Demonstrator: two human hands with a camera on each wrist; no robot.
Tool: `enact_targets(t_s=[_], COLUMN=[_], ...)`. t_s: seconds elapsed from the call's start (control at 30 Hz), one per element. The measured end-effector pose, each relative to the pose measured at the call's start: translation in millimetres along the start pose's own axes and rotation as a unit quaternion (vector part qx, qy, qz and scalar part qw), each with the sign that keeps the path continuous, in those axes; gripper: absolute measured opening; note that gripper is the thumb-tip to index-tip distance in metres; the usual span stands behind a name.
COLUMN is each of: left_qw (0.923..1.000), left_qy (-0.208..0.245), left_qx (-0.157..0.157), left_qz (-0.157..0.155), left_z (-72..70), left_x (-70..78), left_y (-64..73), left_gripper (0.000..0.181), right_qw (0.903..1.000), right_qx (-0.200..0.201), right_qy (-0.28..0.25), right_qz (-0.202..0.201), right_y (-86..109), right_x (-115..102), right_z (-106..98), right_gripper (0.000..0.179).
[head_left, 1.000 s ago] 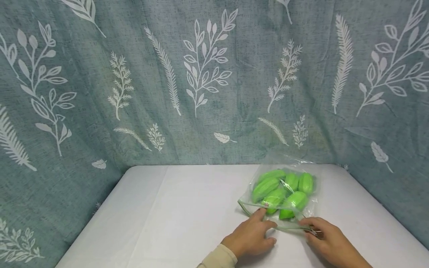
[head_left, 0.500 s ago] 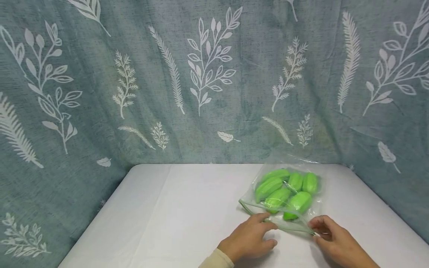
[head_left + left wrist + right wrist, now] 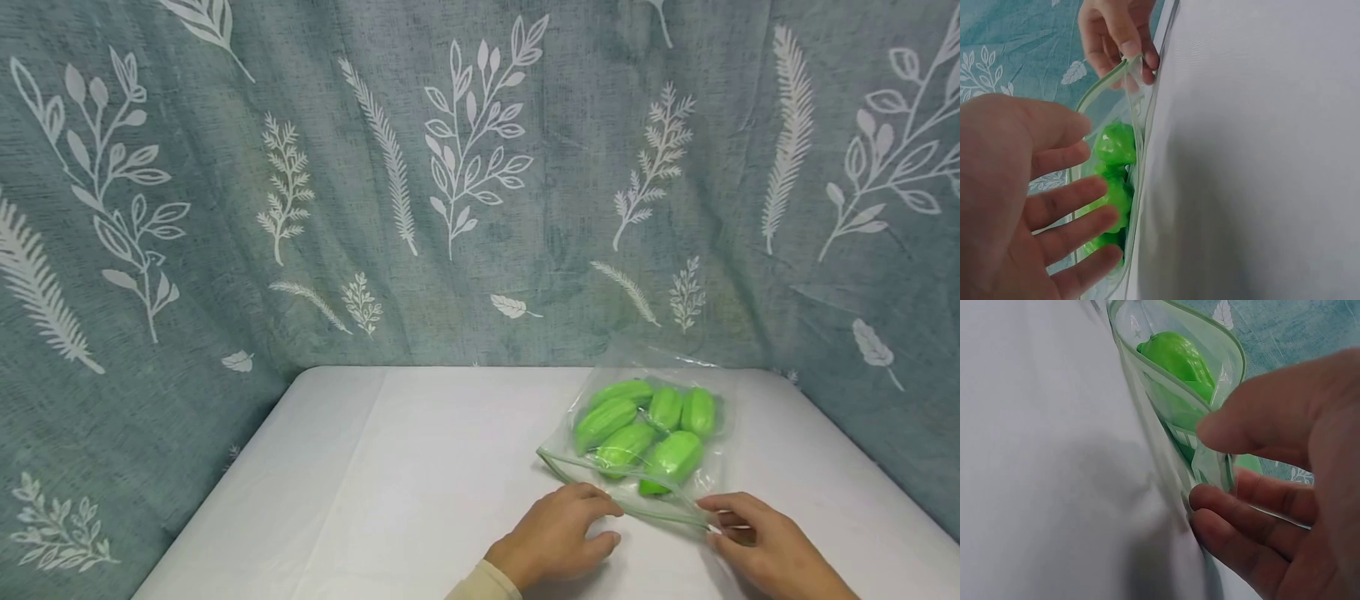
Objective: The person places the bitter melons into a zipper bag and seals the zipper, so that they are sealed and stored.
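A clear zip bag (image 3: 667, 517) with a green-edged mouth lies on the right part of the table, its mouth facing me and gaping. Inside are several bright green, ridged, gourd-like vegetables (image 3: 604, 422). My right hand (image 3: 776, 542) pinches the bag's right corner between thumb and fingers, as the right wrist view shows. At the near lip of the mouth is my left hand (image 3: 558, 533), its fingers loosely bent. In the left wrist view these left fingers (image 3: 1079, 240) are spread in front of the mouth and overlap its edge, holding nothing.
A white-covered table (image 3: 420, 467) stretches out to the left of the bag. Behind it and at both sides hangs a grey-green curtain (image 3: 555, 200) with white leaf prints, close beyond the table's far edge.
The left index finger has drawn back from the bag's upper lip. My right hand has shifted slightly right with the corner, and the mouth gapes a little more. The whole head view has shifted slightly.
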State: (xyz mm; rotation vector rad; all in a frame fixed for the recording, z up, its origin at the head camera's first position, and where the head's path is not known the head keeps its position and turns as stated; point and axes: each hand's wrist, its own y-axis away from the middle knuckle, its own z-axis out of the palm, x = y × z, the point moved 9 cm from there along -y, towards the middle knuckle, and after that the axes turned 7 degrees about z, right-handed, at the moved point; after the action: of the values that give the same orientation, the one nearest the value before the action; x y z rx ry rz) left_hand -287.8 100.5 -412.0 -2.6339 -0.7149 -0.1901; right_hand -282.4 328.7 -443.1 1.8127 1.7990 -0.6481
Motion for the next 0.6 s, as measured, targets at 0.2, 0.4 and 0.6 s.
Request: enact_targets(t_s=[0.2,0.4,0.6], left_qw=[0.9997,0.9995,0.9996], left_qy=[0.023,0.031,-0.001], left_qx=[-0.002,0.009,0.023], left_qz=[-0.008,0.004,0.019], left_z=[-1.0,-3.1,-6.9], left_x=[-6.3,-5.9,1.3], left_y=[1.5,1.0,-0.6], left_gripper=[0.029,0.028,0.026], right_qw=[1.0000,0.9997,0.9999], right_qx=[-0.001,0.007,0.012], right_qy=[0.007,0.010,0.007], right_qz=[-0.002,-0.022,-0.006], right_y=[-1.2,3.1,1.8], right_x=[4.2,6.2,11.2], right_z=[-1.7,-3.6,-3.5], right_gripper=[0.044,0.041,0.037])
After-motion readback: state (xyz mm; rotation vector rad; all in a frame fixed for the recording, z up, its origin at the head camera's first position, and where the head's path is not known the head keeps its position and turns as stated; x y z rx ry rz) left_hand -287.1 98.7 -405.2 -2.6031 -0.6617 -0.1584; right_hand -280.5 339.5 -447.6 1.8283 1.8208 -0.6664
